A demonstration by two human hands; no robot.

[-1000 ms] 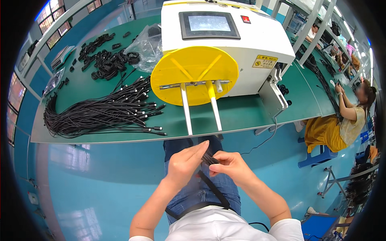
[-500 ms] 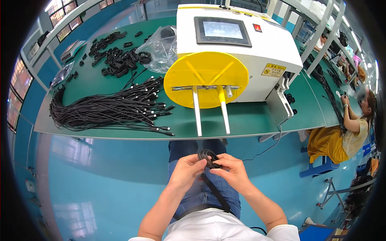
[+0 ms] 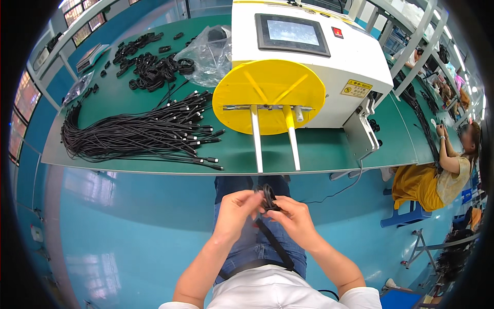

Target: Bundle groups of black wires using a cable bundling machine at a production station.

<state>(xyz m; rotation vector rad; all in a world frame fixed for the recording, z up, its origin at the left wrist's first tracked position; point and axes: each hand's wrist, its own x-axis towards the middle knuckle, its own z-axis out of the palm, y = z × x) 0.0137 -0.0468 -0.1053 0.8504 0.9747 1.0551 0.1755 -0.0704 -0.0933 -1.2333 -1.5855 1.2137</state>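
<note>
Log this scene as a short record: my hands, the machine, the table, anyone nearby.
Left hand: at the black coil; blurred, grip unclear
Right hand: pinching the black coil
Machine: white, with screen and yellow disc
Table: green; long cables at left, small coils beyond them
Nearby: seated person, far right

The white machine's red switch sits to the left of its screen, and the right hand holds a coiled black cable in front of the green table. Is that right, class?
Wrong side: the head view shows the red switch on the white machine to the right of its screen. The right hand does hold a coiled black cable in front of the green table.
</note>
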